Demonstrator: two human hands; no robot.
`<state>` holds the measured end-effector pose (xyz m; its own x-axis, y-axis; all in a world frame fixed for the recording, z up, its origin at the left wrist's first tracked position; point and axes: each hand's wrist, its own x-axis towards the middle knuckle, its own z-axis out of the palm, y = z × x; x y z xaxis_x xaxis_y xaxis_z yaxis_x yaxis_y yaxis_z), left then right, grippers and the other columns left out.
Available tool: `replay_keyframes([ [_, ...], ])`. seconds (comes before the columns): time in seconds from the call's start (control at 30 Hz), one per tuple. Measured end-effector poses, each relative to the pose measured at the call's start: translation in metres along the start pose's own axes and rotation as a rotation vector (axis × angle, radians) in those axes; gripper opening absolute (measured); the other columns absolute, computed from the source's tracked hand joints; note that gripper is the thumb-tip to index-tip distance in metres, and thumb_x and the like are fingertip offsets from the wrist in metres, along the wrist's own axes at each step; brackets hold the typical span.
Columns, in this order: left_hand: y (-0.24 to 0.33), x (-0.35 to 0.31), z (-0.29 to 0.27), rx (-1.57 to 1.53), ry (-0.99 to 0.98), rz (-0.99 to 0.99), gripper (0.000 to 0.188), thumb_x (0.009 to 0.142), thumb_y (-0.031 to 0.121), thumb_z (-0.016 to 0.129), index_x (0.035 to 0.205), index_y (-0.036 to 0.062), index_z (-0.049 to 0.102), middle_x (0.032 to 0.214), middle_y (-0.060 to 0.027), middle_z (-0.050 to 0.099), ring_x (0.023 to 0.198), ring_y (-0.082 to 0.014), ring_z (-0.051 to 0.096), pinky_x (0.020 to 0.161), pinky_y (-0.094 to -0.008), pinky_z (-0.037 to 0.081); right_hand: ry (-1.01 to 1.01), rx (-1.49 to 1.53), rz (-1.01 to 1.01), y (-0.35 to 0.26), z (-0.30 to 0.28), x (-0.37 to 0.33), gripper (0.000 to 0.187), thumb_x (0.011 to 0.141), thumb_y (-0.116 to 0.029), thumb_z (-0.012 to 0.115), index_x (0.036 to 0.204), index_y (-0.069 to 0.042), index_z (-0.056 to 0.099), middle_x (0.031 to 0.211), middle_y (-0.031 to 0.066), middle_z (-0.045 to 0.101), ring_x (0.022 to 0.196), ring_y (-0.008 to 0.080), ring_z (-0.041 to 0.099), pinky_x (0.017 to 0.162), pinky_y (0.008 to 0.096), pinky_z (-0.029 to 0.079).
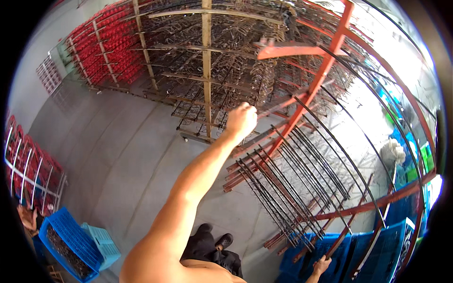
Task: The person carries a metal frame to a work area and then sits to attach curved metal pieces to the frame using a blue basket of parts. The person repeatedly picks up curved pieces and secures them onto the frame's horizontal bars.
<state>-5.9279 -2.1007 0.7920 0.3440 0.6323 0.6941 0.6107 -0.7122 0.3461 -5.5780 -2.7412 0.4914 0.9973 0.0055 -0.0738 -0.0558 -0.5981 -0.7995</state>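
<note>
My left arm stretches forward, and my left hand [241, 121] is closed in a fist at the near end of an upper arm of a red metal rack [302, 106]. What its fingers hold, if anything, is hidden. Low on the right, my right hand [322, 266] is curled beside the near end of another rack arm [336, 244]. I cannot make out anything inside its grip. Between the two hands, several thin black rods [288, 188] lie side by side across the lower arms of the rack. Longer dark rods [351, 132] rest higher up, bowed by the lens.
Tall wheeled racks hung with brown wire-like pieces [231, 70] stand ahead, with red pieces [113, 42] farther left. Blue crates [382, 250] stand under the rack. At lower left are a blue crate of dark pieces [71, 245], a light-blue basket [103, 243] and another person's hand [28, 219].
</note>
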Motion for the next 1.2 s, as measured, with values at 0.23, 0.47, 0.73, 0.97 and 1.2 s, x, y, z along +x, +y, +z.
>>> replay_keyframes([
  [0.23, -0.056, -0.061, -0.093, -0.001, 0.005, -0.055, 0.014, 0.082, 0.016, 0.054, 0.082, 0.009, 0.067, 0.082, -0.0089, 0.063, 0.069, -0.0241, 0.064, 0.062, -0.0353, 0.053, 0.133, -0.158, 0.071, -0.032, -0.009, -0.153, 0.037, 0.089, -0.023, 0.049, 0.118, -0.001, 0.042, 0.061, 0.0053, 0.047, 0.037, 0.0155, 0.043, 0.032, 0.0287, 0.036],
  [0.47, -0.095, -0.121, -0.17, 0.154, 0.03, 0.115, 0.01, 0.079, 0.009, 0.055, 0.071, 0.0103, 0.06, 0.07, -0.0048, 0.056, 0.053, -0.0132, 0.052, 0.044, -0.0264, 0.049, 0.078, -0.388, -0.221, -0.023, -0.057, -0.259, 0.043, 0.081, -0.029, 0.059, 0.104, 0.007, 0.055, 0.08, 0.0223, 0.061, 0.067, 0.0339, 0.059, 0.064, 0.0442, 0.048],
  [0.73, -0.098, -0.23, -0.305, 0.012, 0.135, -0.146, 0.013, 0.08, 0.011, 0.058, 0.071, 0.0014, 0.059, 0.068, -0.0086, 0.054, 0.054, -0.0175, 0.057, 0.048, -0.0316, 0.051, -0.055, -0.222, -0.26, 0.035, -0.111, -0.314, 0.039, 0.076, -0.025, 0.064, 0.097, 0.007, 0.058, 0.079, 0.0215, 0.063, 0.061, 0.0286, 0.062, 0.055, 0.0396, 0.05],
  [0.97, -0.096, -0.336, -0.425, 0.111, 0.227, -0.215, 0.01, 0.079, 0.01, 0.058, 0.074, 0.0024, 0.057, 0.074, -0.0096, 0.054, 0.058, -0.023, 0.059, 0.049, -0.0346, 0.05, -0.211, -0.086, -0.287, 0.062, -0.158, -0.351, 0.03, 0.077, -0.015, 0.059, 0.093, 0.009, 0.054, 0.067, 0.0164, 0.06, 0.051, 0.0246, 0.057, 0.045, 0.0369, 0.048],
  [1.2, -0.089, -0.434, -0.543, 0.16, 0.277, -0.277, 0.006, 0.079, 0.009, 0.056, 0.076, 0.0039, 0.057, 0.077, -0.0104, 0.054, 0.059, -0.026, 0.059, 0.051, -0.0372, 0.05, -0.255, -0.252, -0.331, 0.1, -0.203, -0.402, 0.034, 0.079, -0.019, 0.058, 0.102, 0.005, 0.055, 0.086, 0.0212, 0.062, 0.071, 0.0323, 0.061, 0.06, 0.0481, 0.049],
])
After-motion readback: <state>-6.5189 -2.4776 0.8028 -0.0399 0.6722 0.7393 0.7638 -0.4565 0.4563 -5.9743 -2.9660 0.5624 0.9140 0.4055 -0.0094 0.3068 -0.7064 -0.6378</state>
